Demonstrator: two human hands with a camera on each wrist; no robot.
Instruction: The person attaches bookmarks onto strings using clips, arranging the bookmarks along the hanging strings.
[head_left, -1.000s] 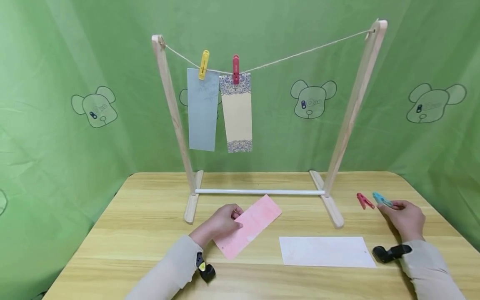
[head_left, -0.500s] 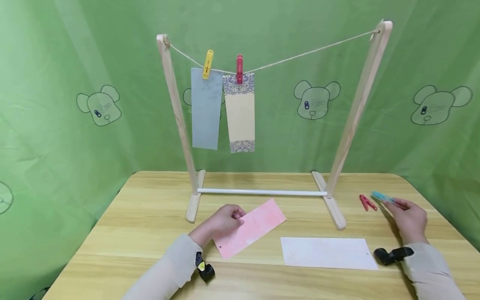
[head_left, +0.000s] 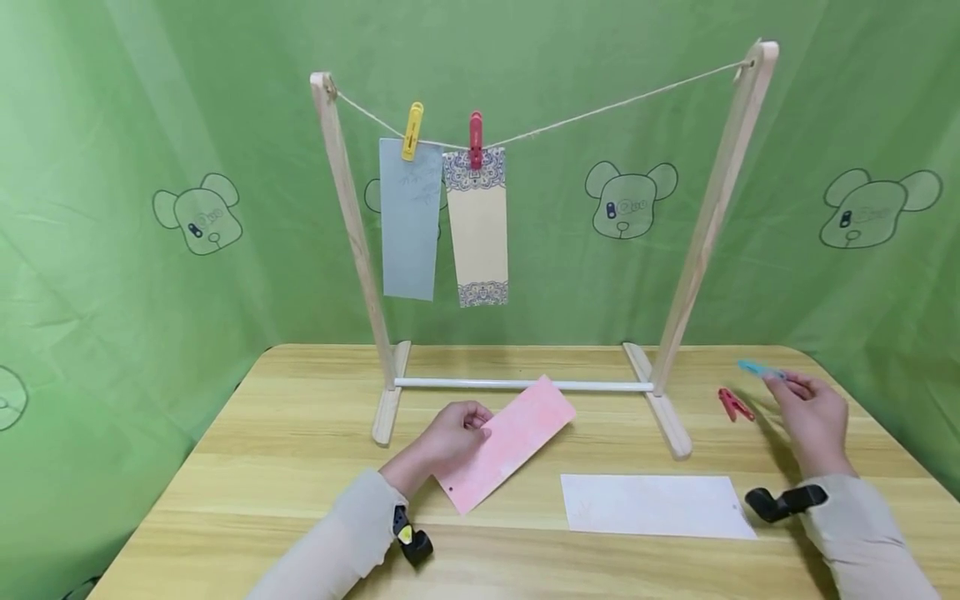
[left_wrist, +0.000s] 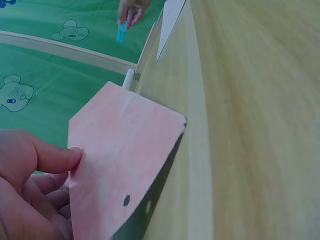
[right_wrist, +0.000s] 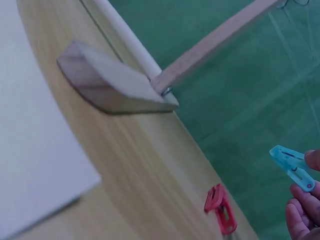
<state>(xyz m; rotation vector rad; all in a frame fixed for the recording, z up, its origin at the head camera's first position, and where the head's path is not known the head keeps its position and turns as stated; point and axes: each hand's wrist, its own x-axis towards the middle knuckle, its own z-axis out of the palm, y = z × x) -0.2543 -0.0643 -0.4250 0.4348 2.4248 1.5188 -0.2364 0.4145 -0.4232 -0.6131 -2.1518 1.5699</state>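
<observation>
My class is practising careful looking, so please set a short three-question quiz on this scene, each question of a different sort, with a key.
1. Which peg does the right hand hold? A yellow, B red, C light blue.
2. True or false: the left hand holds the white card.
3. How many cards hang from the string?

Key:
1. C, the light-blue peg.
2. False; it holds the pink card.
3. Two: the blue card and the patterned card.

Table [head_left: 247,467]: grained wood.
Rack [head_left: 712,208]: standing near far edge.
White card [head_left: 656,505]: flat, before rack.
Red clothespin [head_left: 735,403]: right of rack.
</observation>
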